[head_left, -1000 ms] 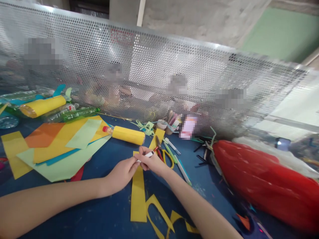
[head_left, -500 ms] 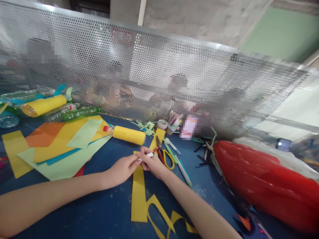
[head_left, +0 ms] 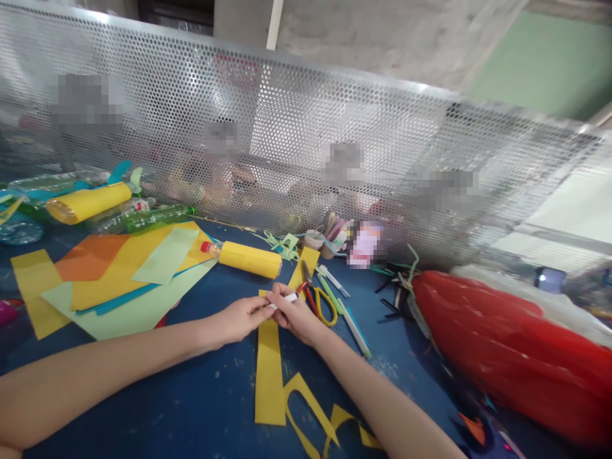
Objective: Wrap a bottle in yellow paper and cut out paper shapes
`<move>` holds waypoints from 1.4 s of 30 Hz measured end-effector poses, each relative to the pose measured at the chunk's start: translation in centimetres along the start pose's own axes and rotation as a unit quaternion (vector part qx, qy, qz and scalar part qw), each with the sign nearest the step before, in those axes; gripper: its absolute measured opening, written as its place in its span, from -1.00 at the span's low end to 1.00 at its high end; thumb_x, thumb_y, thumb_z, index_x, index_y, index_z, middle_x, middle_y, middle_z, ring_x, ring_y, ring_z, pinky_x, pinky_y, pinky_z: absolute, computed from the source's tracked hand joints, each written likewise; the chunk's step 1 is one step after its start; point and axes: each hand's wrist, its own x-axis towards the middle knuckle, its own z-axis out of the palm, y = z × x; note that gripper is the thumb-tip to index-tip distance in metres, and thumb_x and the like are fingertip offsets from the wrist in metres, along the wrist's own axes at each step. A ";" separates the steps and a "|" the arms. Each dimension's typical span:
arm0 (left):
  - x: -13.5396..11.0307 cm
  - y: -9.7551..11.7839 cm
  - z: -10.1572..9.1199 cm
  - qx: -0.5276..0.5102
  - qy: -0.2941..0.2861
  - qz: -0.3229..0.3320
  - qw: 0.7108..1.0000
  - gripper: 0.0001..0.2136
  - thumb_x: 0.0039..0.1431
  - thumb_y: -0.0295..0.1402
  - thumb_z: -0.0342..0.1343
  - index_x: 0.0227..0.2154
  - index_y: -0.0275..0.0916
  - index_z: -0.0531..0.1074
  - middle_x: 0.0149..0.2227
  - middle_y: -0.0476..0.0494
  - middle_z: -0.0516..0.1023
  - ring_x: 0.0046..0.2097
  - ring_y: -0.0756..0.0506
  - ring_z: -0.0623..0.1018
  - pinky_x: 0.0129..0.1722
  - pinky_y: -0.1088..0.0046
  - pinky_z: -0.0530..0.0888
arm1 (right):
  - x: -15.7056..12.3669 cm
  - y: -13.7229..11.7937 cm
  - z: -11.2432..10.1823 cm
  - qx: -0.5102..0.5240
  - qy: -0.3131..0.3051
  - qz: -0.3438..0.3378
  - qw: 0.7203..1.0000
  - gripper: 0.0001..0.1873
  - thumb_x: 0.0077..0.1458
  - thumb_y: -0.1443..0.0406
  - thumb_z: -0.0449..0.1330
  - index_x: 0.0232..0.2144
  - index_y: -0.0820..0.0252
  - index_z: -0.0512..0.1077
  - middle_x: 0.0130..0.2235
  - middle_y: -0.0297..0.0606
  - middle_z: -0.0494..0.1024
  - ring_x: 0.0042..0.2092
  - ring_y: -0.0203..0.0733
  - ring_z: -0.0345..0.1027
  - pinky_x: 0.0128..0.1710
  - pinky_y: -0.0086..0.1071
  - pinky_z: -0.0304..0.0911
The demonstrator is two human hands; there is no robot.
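A slim white pen or marker [head_left: 290, 298] is pinched between both hands above the blue table. My right hand [head_left: 296, 317] closes round its body near the dark end. Meeting it from the other side, my left hand [head_left: 248, 317] has its fingers closed at the pen's opposite end. Under the hands lies a yellow paper strip [head_left: 270, 382], running toward me. Just right of the hands are scissors with yellow handles [head_left: 326, 307] and a red-handled tool [head_left: 312, 299]. A bottle wrapped in yellow paper [head_left: 248, 257] lies beyond the hands.
Coloured paper sheets [head_left: 105, 287] are piled at left, with plastic bottles [head_left: 160, 218] behind. Yellow cut-out scraps [head_left: 310, 408] lie near me. Several pens [head_left: 354, 328] rest right of the scissors. A red plastic bag [head_left: 507, 338] fills the right side. A perforated metal screen [head_left: 296, 127] stands behind, people beyond it.
The view has shifted slightly, so everything appears a little further right. Both hands stay together on the pen, with hardly any change in grip.
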 end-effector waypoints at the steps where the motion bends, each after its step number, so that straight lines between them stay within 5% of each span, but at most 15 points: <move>1: -0.1 0.2 -0.1 -0.029 -0.021 -0.037 0.999 -0.61 0.19 -0.01 -0.11 -0.13 -0.18 0.37 -0.63 0.13 0.15 -0.62 0.06 0.17 -0.64 0.56 0.14 | 0.0 0.0 0.0 0.003 0.002 0.001 1.000 -0.62 0.04 0.12 0.21 -0.58 0.13 0.11 -0.81 -0.58 0.21 -0.76 -0.48 -0.13 -0.76 -0.57 -0.30; 4: 0.0 0.7 -0.3 -0.081 -0.052 -0.087 0.992 -0.54 0.10 0.08 -0.05 -0.11 -0.17 0.31 -0.63 0.19 0.00 -0.67 0.09 -0.01 -0.70 0.59 -0.04 | 0.1 -0.1 0.2 0.006 0.018 0.008 1.000 -0.61 -0.01 0.13 0.25 -0.60 0.13 0.12 -0.80 -0.57 0.21 -0.76 -0.49 -0.13 -0.76 -0.56 -0.33; 9: 0.7 0.6 -0.8 -0.109 0.042 -0.108 0.987 -0.49 0.14 0.16 -0.31 -0.33 -0.21 0.24 -0.61 0.12 0.18 -0.70 0.10 0.02 -0.70 0.56 -0.02 | 0.1 -0.1 0.6 0.063 0.081 -0.047 0.994 -0.63 0.01 0.17 0.20 -0.64 0.13 0.11 -0.84 -0.60 0.08 -0.77 -0.49 -0.23 -0.75 -0.53 -0.31; 11: 0.8 0.3 -1.2 -0.083 0.120 -0.060 0.987 -0.50 0.21 0.06 -0.45 -0.41 -0.21 0.22 -0.61 0.08 0.20 -0.67 0.07 0.10 -0.67 0.54 0.07 | 0.1 -0.1 0.4 0.097 0.132 -0.085 0.983 -0.64 0.05 0.18 0.13 -0.66 0.13 0.10 -0.86 -0.58 0.05 -0.77 -0.47 -0.22 -0.74 -0.52 -0.27; 14: 0.5 0.0 -1.3 0.102 0.197 0.083 0.972 -0.60 0.26 -0.11 -0.35 -0.49 -0.23 0.25 -0.55 0.00 0.27 -0.50 0.00 0.31 -0.48 0.49 0.27 | 0.3 -0.1 -0.2 0.140 0.197 -0.120 0.963 -0.67 0.06 0.15 0.06 -0.65 0.13 0.14 -0.85 -0.56 0.04 -0.76 -0.46 -0.23 -0.75 -0.52 -0.25; 17: -0.5 -0.2 -0.2 0.306 0.157 0.174 0.923 -0.72 0.23 -0.23 -0.18 -0.38 -0.23 0.39 -0.33 -0.11 0.41 -0.34 -0.05 0.43 -0.30 0.43 0.36 | 0.4 -0.2 -0.7 0.143 0.205 -0.110 0.962 -0.68 0.06 0.04 0.05 -0.54 0.12 0.22 -0.82 -0.56 0.08 -0.75 -0.44 -0.22 -0.77 -0.53 -0.28; 20: -1.5 -0.5 1.1 0.430 0.078 0.186 0.880 -0.69 0.18 -0.19 -0.09 -0.14 -0.20 0.42 -0.08 -0.20 0.38 -0.32 -0.08 0.49 -0.29 0.37 0.42 | 0.6 -0.2 -0.8 0.130 0.210 -0.093 0.964 -0.60 0.03 -0.09 0.05 -0.49 0.11 0.24 -0.78 -0.54 0.12 -0.74 -0.42 -0.15 -0.75 -0.51 -0.23; 23: -2.3 -0.5 1.7 0.492 0.021 0.195 0.848 -0.62 0.16 -0.12 -0.08 -0.07 -0.23 0.38 -0.07 -0.25 0.39 -0.32 -0.14 0.52 -0.35 0.33 0.45 | 0.8 -0.2 -0.9 0.105 0.230 -0.071 0.965 -0.56 -0.01 -0.13 0.06 -0.47 0.10 0.24 -0.71 -0.48 0.23 -0.68 -0.37 0.02 -0.71 -0.48 -0.08; 26: -3.0 -0.4 1.3 0.501 0.003 0.206 0.841 -0.64 0.16 -0.16 -0.08 -0.09 -0.23 0.39 -0.08 -0.24 0.40 -0.33 -0.14 0.53 -0.40 0.34 0.45 | 0.9 -0.1 -0.9 0.052 0.229 -0.070 0.970 -0.62 -0.05 -0.06 0.16 -0.47 0.10 0.25 -0.60 -0.41 0.37 -0.57 -0.31 0.19 -0.60 -0.43 0.10; 29: -3.4 -0.3 0.9 0.501 0.007 0.202 0.841 -0.64 0.14 -0.16 -0.07 -0.09 -0.23 0.40 -0.08 -0.24 0.42 -0.33 -0.15 0.53 -0.40 0.34 0.45 | 0.6 0.0 -0.5 -0.042 0.209 -0.104 0.972 -0.66 -0.04 0.06 0.23 -0.54 0.10 0.21 -0.61 -0.46 0.30 -0.56 -0.34 0.13 -0.56 -0.43 0.06; 32: -3.6 -0.4 1.0 0.505 0.012 0.201 0.839 -0.57 0.17 -0.12 -0.13 -0.01 -0.27 0.35 -0.05 -0.28 0.42 -0.27 -0.19 0.53 -0.34 0.28 0.46 | 0.1 -0.1 0.1 -0.136 0.217 -0.109 0.961 -0.63 0.06 0.06 0.14 -0.60 0.09 0.13 -0.70 -0.50 0.18 -0.62 -0.34 0.00 -0.59 -0.41 -0.02; 36: -3.4 -0.7 1.6 0.512 0.024 0.191 0.837 -0.48 0.21 -0.06 -0.22 0.07 -0.33 0.27 0.05 -0.32 0.37 -0.24 -0.23 0.52 -0.33 0.20 0.47 | -0.2 0.0 0.5 -0.150 0.232 -0.072 0.958 -0.75 0.10 0.08 0.06 -0.49 0.06 0.18 -0.67 -0.48 0.27 -0.59 -0.27 0.12 -0.58 -0.39 0.04; 42: -3.2 -1.0 2.0 0.521 0.024 0.173 0.835 -0.46 0.14 -0.05 -0.12 0.08 -0.30 0.25 0.11 -0.38 0.30 -0.24 -0.25 0.53 -0.32 0.18 0.46 | 0.2 0.6 -0.2 -0.290 0.260 -0.109 0.915 -0.68 0.04 0.08 0.11 -0.60 0.10 0.19 -0.61 -0.44 0.23 -0.52 -0.29 0.10 -0.51 -0.39 0.04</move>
